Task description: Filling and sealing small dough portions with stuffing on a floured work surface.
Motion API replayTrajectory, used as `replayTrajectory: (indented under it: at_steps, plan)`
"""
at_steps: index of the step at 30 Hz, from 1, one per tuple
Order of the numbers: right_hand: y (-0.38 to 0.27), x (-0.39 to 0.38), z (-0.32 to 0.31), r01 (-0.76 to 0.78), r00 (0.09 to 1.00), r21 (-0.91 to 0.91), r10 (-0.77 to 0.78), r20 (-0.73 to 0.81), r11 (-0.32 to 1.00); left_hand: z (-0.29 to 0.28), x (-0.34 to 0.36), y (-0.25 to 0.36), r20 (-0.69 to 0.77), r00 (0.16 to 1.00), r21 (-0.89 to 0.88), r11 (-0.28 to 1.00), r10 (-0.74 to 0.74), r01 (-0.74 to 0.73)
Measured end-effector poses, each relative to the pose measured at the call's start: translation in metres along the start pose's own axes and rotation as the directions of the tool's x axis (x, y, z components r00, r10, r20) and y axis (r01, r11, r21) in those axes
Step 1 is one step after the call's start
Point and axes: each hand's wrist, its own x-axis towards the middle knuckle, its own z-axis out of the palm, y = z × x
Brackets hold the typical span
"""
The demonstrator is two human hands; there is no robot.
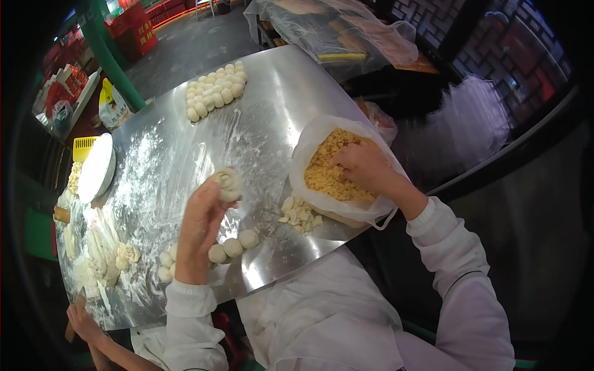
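A cupped round of dough [228, 185] sits in my left hand [207, 207], thumb and fingers curved around it above the steel table. My right hand [365, 166] reaches into an open white plastic bag [302, 145] of yellow crumbly mixture [328, 164]. Its fingers curl down into the crumbs, which hide the fingertips. Small pale flat pieces [299, 213] lie in a heap against the bag's near left side. Smooth dough balls [232, 248] form a row below my left hand, with several more partly hidden behind my wrist.
Many dough balls [213, 93] are grouped at the far end of the floury steel table [272, 117]. Along its left side are a white bowl [99, 167], a yellow basket [85, 145] and loose dough [102, 247]. Another person's hand [85, 323] grips a wooden-handled tool at lower left.
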Motion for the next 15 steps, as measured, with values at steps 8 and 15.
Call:
replayTrajectory:
  at_steps: [8,15]
  plan:
    - [-0.029,-0.024,-0.041,-0.155,0.954,0.552,0.270,-0.133,0.819,0.124,0.037,-0.045,0.185,0.968,-0.037,0.983,-0.172,0.182]
    - [-0.033,-0.027,-0.015,0.138,0.914,0.369,0.026,-0.405,0.919,0.157,0.060,-0.076,0.245,0.948,0.001,0.977,-0.205,0.212]
